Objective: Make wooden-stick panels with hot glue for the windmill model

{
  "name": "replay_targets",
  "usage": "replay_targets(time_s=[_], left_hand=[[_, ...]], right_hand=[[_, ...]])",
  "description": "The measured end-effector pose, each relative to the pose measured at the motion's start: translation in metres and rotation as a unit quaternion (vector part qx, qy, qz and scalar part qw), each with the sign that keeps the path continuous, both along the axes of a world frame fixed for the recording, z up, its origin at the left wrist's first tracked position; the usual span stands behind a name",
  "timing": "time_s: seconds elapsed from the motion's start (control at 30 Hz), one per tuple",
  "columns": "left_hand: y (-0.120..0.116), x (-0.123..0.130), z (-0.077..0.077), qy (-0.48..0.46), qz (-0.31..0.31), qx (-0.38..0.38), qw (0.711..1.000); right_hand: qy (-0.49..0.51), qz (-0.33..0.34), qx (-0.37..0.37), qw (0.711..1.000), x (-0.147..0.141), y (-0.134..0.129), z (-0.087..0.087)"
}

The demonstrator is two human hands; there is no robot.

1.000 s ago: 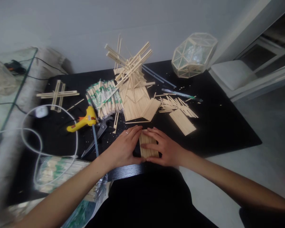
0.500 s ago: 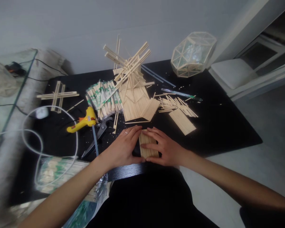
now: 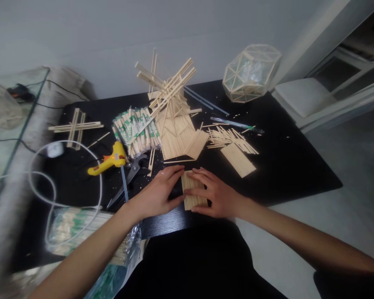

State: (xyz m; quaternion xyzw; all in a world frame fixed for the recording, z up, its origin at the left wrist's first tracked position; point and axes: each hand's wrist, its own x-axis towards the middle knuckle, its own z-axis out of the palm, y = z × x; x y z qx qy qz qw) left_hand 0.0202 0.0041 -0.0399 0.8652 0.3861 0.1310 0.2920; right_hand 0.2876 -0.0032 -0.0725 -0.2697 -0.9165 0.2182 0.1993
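Slides the left grip (image 3: 158, 193) slightly back, thumb off the near edge and now at the left side of the ribbed wooden panel (image 3: 195, 202). Leaves it loose, fingertips by the far-left corner. Rests the right grip (image 3: 220, 193) on that panel, near the front edge of the black worktop (image 3: 302, 166) — splayed, unclenched, fingertips across parallel pale sticks. Has beyond a smooth yellow glue gun (image 3: 107, 162) and a many-sided, clear-faced frame (image 3: 252, 74); shows at lower left a crinkled clear bag (image 3: 133, 239) — holding pale sticks (image 3: 77, 224) marked with green.
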Motion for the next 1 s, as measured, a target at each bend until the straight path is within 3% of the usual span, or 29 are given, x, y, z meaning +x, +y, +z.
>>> replay_targets(time_s=[1.0], left_hand=[[-0.0026, 0.0041, -0.0047, -0.013, 0.007, -0.003, 1.000]], right_hand=[[-0.004, 0.000, 0.005, 1.000, -0.0001, -0.0002, -0.0008]])
